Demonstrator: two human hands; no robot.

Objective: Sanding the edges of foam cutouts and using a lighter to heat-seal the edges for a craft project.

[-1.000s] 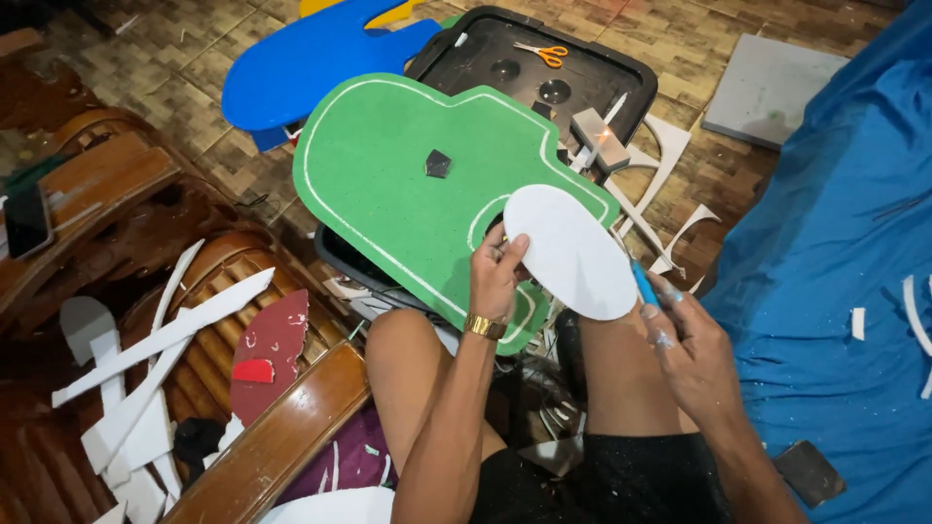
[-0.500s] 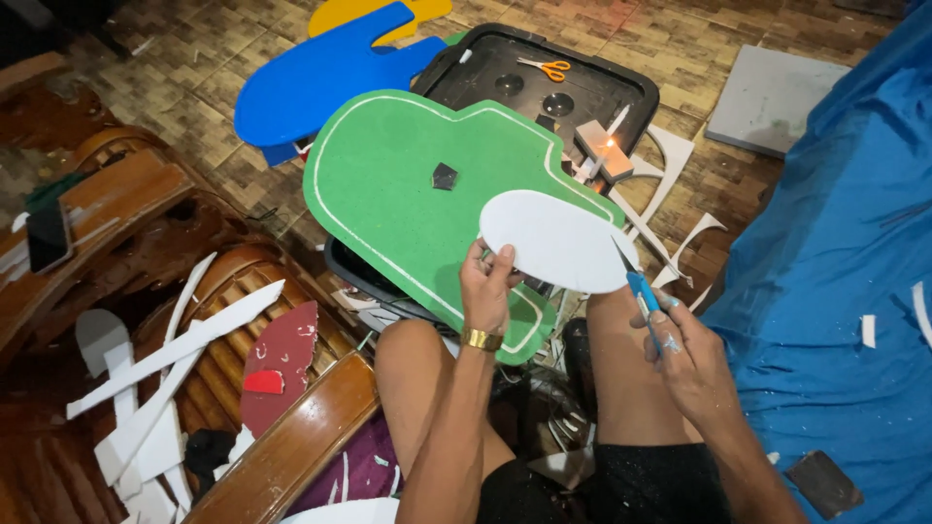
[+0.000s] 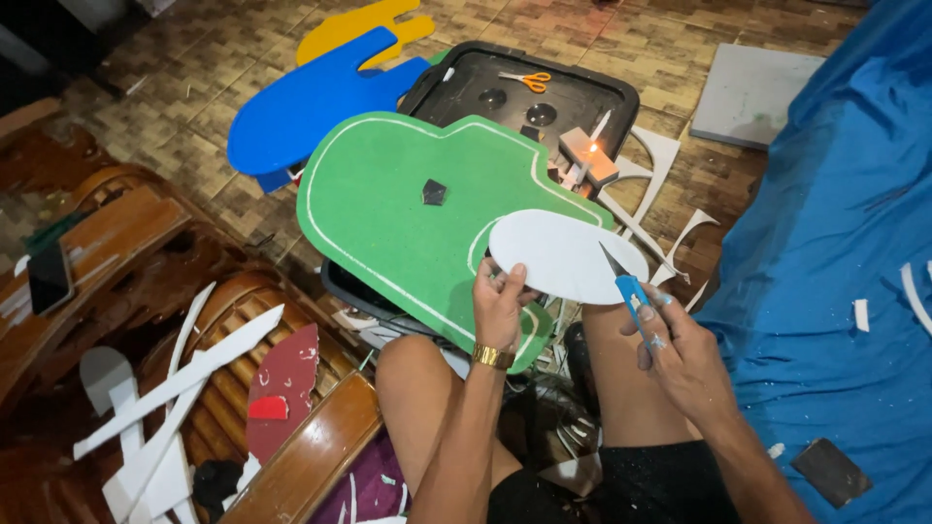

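Head view: left hand (image 3: 500,303) grips white oval (image 3: 563,256); right hand (image 3: 684,349) holds blue knife (image 3: 633,294).

oval foam piece (image 3: 558,255) over cutout board (image 3: 408,213), tray (image 3: 612,97) behind, scissors (image 3: 525,81) in tray

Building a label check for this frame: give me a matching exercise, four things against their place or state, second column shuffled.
Things:
1. white oval
2. blue cutter
3. orange scissors
4. green board

Places or states:
A. lying in the black tray
B. pinched at its edge by the left hand
C. resting across the lap, white line near its rim
D. gripped in the right hand, blade at the oval's edge

Pairs: 1-B, 2-D, 3-A, 4-C
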